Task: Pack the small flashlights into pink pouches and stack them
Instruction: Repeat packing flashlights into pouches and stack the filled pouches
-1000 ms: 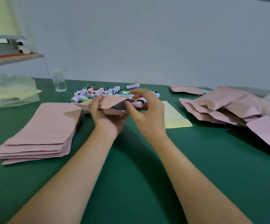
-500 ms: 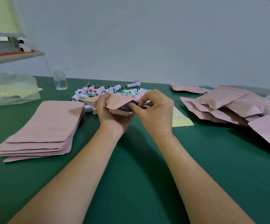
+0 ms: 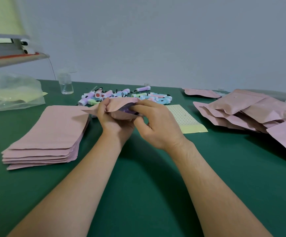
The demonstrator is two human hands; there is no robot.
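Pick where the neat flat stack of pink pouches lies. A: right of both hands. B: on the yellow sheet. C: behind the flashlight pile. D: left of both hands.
D: the flat stack lies left of the left hand, which grips the open pouch; a loose heap sits on the right.

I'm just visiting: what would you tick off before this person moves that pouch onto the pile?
1. Mouth of the pink pouch held open by the left hand: ok.
2. Purple flashlight fully inside: not ok, purple shows at the mouth under the right hand.
3. Pouch closed: not ok.
4. Pile of filled pouches on the right ready to take another: ok.
5. Loose flashlights waiting behind the hands: ok.
6. Stack of empty pouches on the left: ok.
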